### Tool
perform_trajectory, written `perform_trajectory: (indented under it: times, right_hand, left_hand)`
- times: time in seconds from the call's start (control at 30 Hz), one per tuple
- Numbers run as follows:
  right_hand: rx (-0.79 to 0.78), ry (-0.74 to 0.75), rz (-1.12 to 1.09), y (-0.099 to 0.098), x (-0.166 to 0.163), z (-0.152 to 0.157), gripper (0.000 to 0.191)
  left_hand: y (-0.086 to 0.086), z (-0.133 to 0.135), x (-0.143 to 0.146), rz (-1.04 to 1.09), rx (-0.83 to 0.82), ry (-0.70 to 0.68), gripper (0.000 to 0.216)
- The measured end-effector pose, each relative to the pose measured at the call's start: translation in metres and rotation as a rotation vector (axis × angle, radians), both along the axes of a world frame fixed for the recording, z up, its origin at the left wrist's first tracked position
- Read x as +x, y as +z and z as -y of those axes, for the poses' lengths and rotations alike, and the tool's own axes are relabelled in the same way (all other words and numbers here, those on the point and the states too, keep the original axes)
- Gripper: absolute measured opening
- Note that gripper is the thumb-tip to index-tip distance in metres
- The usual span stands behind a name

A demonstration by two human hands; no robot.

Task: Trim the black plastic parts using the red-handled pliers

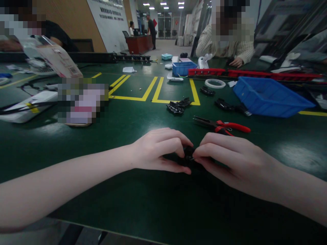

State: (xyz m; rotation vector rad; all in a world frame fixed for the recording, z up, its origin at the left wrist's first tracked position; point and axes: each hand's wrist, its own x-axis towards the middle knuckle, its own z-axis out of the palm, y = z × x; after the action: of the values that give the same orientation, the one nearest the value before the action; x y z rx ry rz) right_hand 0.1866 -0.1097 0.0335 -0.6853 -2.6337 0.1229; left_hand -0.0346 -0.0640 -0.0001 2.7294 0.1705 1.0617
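Note:
Between both hands is a small black part (188, 152), mostly covered by fingers. My left hand (163, 149) grips it from the left, thumb below and fingers above. From the right, my right hand (227, 156) pinches at the same part, fingertips pressed together; a tiny shiny bit shows at the tips, too small to name. Just beyond my right hand lie red-handled needle-nose pliers (222, 126) on the green table. Farther off sit similar black plastic parts (176, 107), with another black piece (224, 104) beside the blue bin.
A blue bin (270, 98) stands at the right, near a roll of white tape (215, 83) and a long red strip (250, 74). A propped phone (87, 102) and white device (28, 105) are at left. Co-workers sit across the table.

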Motion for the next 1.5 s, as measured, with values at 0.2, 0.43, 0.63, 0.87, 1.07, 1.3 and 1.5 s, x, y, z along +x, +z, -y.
perform_trajectory:
  times: [0.2,0.43,0.63,0.87,1.07,1.3,1.5]
  right_hand:
    - [-0.017,0.008,0.028,0.000,0.001,-0.001,0.011]
    - [0.049,-0.014,0.043,0.000,-0.004,0.003,0.015]
    - [-0.103,-0.058,-0.079,-0.009,-0.008,-0.001,0.008]
    - [-0.225,-0.177,-0.112,-0.025,-0.010,-0.011,0.008]
    - [0.029,-0.259,-0.088,-0.023,0.008,-0.019,0.019]
    - [0.260,-0.612,0.215,-0.034,0.069,-0.034,0.054]
    - [0.158,-0.700,0.224,-0.049,0.078,-0.036,0.048]
  left_hand:
    - [0.000,0.001,0.001,-0.015,-0.007,0.001,0.023]
    - [0.002,0.003,0.002,-0.072,-0.012,0.018,0.023]
    - [-0.002,0.001,0.002,-0.132,-0.067,0.050,0.025]
    - [-0.002,-0.003,0.004,-0.270,-0.106,0.142,0.024]
    - [0.001,-0.006,0.003,-0.346,-0.244,0.269,0.023]
    - [0.007,-0.009,0.000,-0.371,-0.366,0.381,0.024]
    - [0.008,-0.009,0.000,-0.372,-0.371,0.403,0.022]
